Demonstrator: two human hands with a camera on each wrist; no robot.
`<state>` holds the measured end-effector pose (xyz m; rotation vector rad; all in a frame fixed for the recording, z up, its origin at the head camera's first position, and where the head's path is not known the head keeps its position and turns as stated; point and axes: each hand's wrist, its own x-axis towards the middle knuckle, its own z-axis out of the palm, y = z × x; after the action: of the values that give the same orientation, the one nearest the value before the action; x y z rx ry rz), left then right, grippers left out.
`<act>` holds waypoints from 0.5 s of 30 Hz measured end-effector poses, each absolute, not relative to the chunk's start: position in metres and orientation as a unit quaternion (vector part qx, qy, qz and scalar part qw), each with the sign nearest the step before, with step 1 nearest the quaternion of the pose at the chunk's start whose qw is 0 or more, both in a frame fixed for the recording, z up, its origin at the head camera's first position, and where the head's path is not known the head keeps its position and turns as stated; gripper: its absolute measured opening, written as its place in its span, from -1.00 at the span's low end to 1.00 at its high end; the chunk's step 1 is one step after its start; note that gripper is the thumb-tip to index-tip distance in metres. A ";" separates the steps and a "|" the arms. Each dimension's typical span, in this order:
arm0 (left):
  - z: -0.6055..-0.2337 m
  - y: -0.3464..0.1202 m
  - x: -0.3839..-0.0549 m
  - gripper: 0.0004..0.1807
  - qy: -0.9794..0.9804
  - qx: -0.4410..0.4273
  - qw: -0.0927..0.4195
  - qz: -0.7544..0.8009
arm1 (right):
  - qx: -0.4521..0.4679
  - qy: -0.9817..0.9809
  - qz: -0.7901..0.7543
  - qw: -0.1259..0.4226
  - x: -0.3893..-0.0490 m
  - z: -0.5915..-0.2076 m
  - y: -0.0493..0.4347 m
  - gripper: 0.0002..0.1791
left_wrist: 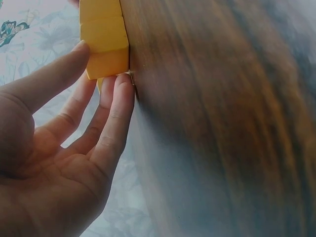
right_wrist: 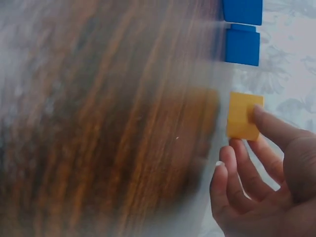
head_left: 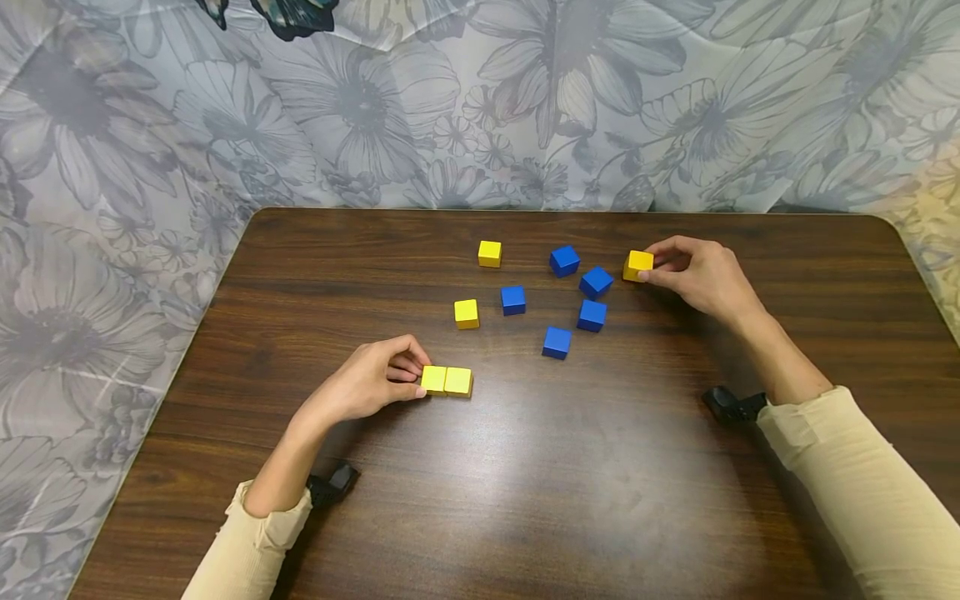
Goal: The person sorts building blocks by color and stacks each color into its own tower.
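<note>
Two yellow cubes stand side by side at the left front of the group. My left hand (head_left: 366,379) pinches the left yellow cube (head_left: 433,380) of this pair between thumb and fingers, and the right yellow cube (head_left: 459,382) sits flush against it. The left wrist view shows the thumb on a face of the near cube (left_wrist: 109,44), fingertips close to the table surface. Over on the right, my right hand (head_left: 705,273) holds another yellow cube (head_left: 638,266) between thumb and fingers. In the right wrist view this cube (right_wrist: 244,116) appears beside the tabletop, thumb across one face.
Several blue cubes (head_left: 557,342) lie scattered between the hands, two of them near the right-hand cube. Two more yellow cubes (head_left: 467,314) (head_left: 490,254) lie left of the blue ones. The brown wooden table (head_left: 525,500) ends at a floral cloth (head_left: 360,108) behind.
</note>
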<state>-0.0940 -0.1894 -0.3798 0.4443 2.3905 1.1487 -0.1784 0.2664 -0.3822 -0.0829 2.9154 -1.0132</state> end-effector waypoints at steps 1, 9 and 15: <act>-0.380 -0.189 -0.094 -0.67 0.867 0.160 0.224 0.416 | -0.025 0.943 -0.332 0.025 -0.178 -0.382 0.266 -0.54; -0.379 -0.189 -0.093 -0.67 0.867 0.160 0.223 0.415 | -0.011 0.920 -0.392 0.015 -0.171 -0.376 0.262 -0.47; -0.380 -0.190 -0.093 -0.67 0.866 0.161 0.223 0.418 | -0.015 0.904 -0.428 0.011 -0.163 -0.372 0.254 -0.49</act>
<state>-0.0934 -0.1898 -0.3799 0.4444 2.3899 1.1542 -0.1634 0.2541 -0.3718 -0.0479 2.8193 -1.3336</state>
